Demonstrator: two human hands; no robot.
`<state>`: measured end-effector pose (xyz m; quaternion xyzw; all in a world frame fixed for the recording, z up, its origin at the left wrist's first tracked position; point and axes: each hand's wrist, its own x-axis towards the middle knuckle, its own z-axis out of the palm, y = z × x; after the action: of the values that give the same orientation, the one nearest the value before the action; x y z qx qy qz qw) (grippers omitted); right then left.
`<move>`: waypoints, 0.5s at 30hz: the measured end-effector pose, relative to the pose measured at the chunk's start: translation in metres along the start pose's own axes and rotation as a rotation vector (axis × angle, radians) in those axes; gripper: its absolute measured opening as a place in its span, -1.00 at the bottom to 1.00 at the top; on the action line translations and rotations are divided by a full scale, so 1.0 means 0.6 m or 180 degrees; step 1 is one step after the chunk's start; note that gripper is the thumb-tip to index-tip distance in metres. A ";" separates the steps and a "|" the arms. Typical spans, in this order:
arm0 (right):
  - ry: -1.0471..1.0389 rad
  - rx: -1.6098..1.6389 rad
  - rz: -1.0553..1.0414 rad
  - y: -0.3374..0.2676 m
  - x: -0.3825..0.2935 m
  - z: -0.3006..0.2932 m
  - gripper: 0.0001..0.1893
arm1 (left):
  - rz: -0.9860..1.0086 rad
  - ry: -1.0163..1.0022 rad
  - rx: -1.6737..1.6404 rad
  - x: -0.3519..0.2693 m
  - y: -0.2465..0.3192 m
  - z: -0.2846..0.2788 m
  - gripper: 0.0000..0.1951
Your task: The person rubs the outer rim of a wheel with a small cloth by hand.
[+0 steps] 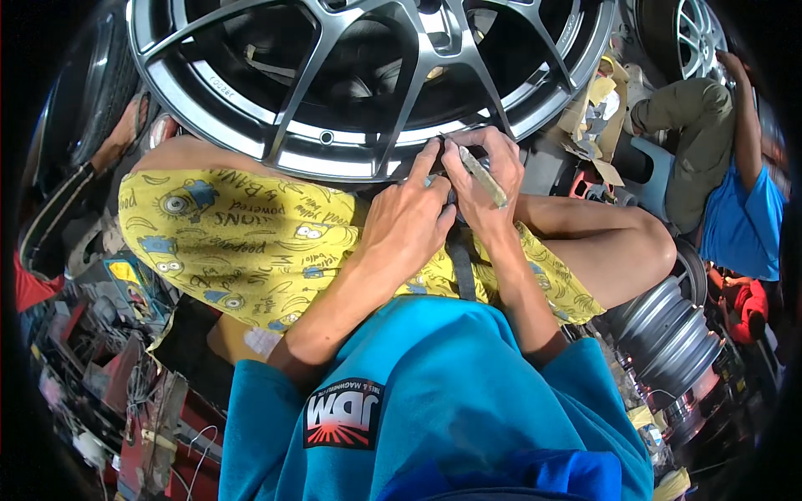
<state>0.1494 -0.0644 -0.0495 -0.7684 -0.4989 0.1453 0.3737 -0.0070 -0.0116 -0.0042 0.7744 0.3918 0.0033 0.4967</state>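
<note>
A grey multi-spoke alloy wheel (338,25) lies before me, its near rim edge over my crossed legs. My right hand (485,172) grips a slim stick-like tool (482,178), its shaft wrapped in worn, pale tape. The tool's tip is at the rim lip near a spoke's outer end, too small to make out. Beside it, my left hand (407,213) rests at the wheel's edge with the index fingertip against the rim, close to the tool tip. A small pale-blue bit shows between left thumb and index finger; the underside of that hand is hidden.
An open cardboard box (592,119) with scraps stands right of the wheel. Another person (742,206) in a blue shirt sits beyond, a hand at another wheel (695,37). Silver rims (667,332) lie at right. Cables and red metal parts (119,376) clutter the left; a tyre (109,106) stands there.
</note>
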 end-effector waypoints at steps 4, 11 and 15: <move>-0.0060 -0.0028 0.0091 -0.004 0.002 0.001 -0.86 | -0.0017 -0.0012 -0.0011 0.001 0.000 -0.004 -0.77; -0.0046 0.0000 0.0142 -0.003 0.004 0.004 -0.86 | 0.0039 -0.0022 0.0041 0.004 -0.002 -0.003 -0.78; -0.0082 -0.0001 0.0166 -0.001 0.004 0.004 -0.86 | 0.0083 -0.0032 0.0063 0.003 -0.001 -0.006 -0.78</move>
<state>0.1488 -0.0613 -0.0503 -0.7792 -0.4834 0.1648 0.3633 -0.0074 -0.0078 -0.0036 0.7843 0.3792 0.0021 0.4909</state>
